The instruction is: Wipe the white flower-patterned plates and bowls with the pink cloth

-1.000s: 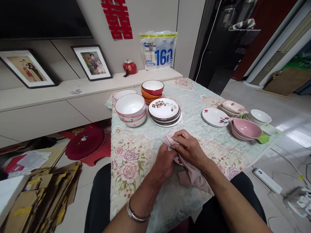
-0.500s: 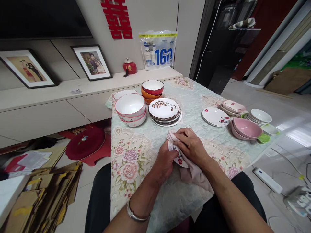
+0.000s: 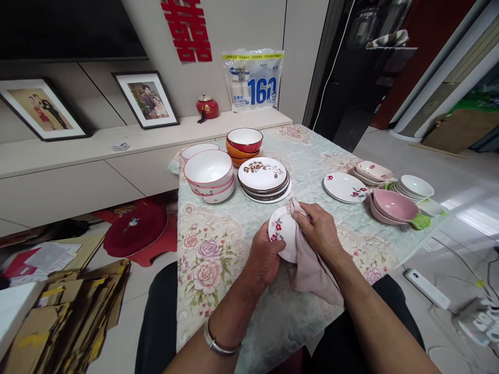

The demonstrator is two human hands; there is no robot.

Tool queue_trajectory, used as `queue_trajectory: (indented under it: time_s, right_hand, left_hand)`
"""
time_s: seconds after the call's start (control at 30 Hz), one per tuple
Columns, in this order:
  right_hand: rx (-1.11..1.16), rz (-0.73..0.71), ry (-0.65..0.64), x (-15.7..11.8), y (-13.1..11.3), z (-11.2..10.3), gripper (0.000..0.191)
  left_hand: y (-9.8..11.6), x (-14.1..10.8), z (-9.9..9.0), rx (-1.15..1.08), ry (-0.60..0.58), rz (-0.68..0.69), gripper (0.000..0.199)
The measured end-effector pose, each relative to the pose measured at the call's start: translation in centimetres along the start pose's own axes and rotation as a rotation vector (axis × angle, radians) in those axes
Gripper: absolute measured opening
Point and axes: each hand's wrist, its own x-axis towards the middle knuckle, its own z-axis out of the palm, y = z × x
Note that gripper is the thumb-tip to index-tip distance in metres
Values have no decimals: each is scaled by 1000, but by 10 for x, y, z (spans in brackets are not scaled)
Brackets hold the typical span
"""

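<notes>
A small white plate [image 3: 287, 236] with red flowers is tilted above the near part of the table. My left hand [image 3: 265, 254] grips its left edge, thumb on top. My right hand [image 3: 320, 228] is closed on a pale pink cloth [image 3: 312, 275], pressed over the plate's right rim and hanging down toward the table. Just beyond my hands stands a stack of plates [image 3: 263, 174] with brown flowers on the top one. White bowls with red rims [image 3: 209, 174] are stacked to its left, and red and orange bowls [image 3: 245, 143] behind it.
On the right side of the floral tablecloth [image 3: 218, 234] are flowered plates [image 3: 345, 187], pink bowls [image 3: 395, 206], small white bowls [image 3: 417, 186] and spotted dishes [image 3: 374, 170]. A cabinet ledge [image 3: 163, 137] runs behind the table. Flattened cardboard [image 3: 74, 311] lies on the floor at left.
My right hand and the cloth have shifted right across the plate, uncovering more of its white face and red flowers. My left hand still grips its left edge.
</notes>
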Motion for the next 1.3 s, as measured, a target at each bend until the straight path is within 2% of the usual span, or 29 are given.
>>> queue_trajectory:
  time_s: [0.13, 0.23, 0.3, 0.37, 0.5, 0.57, 0.63, 0.77, 0.83, 0.97, 1.0, 1.17, 1.3]
  right_hand:
    - [-101, -223, 5, -4, -20, 0, 25]
    - [34, -390, -120, -8, -39, 0, 26]
    - [114, -439, -200, -9, -43, 1, 26]
    - [117, -412, -188, -8, -37, 1, 25]
    - [-28, -240, 18, -2, -14, 1, 20]
    - [-71, -198, 71, -2, -10, 1, 18]
    - [-34, -236, 48, -4, -14, 2, 16]
    - [242, -370, -168, -8, -29, 4, 13]
    - [277, -365, -204, -8, -30, 4, 12]
    - [75, -261, -9, -3, -19, 1, 8]
    - [55, -239, 6, -2, -15, 0, 8]
    - [156, -48, -168, 2, -8, -7, 15]
    - [62, 105, -54, 2, -6, -7, 19]
  left_hand:
    - [-1, 0, 0, 8, -16, -25, 62]
    - [-2, 0, 0, -1, -29, -4, 55]
    - [-3, -1, 0, 0, -30, 8, 50]
    - [-4, -1, 0, 13, -31, -4, 49]
    - [-2, -2, 1, 34, -39, -32, 57]
    - [-1, -2, 2, 36, -41, -30, 60]
    - [-1, -2, 2, 38, -48, -29, 61]
    - [-3, -1, 0, 39, -86, 6, 53]
    - [-4, 0, -1, 38, -85, 8, 53]
    - [-4, 1, -3, 71, -46, -32, 56]
    - [-4, 1, -3, 80, -46, -35, 56]
    - [-2, -1, -1, 71, -44, -29, 57]
    - [-2, -2, 1, -7, 17, 19, 57]
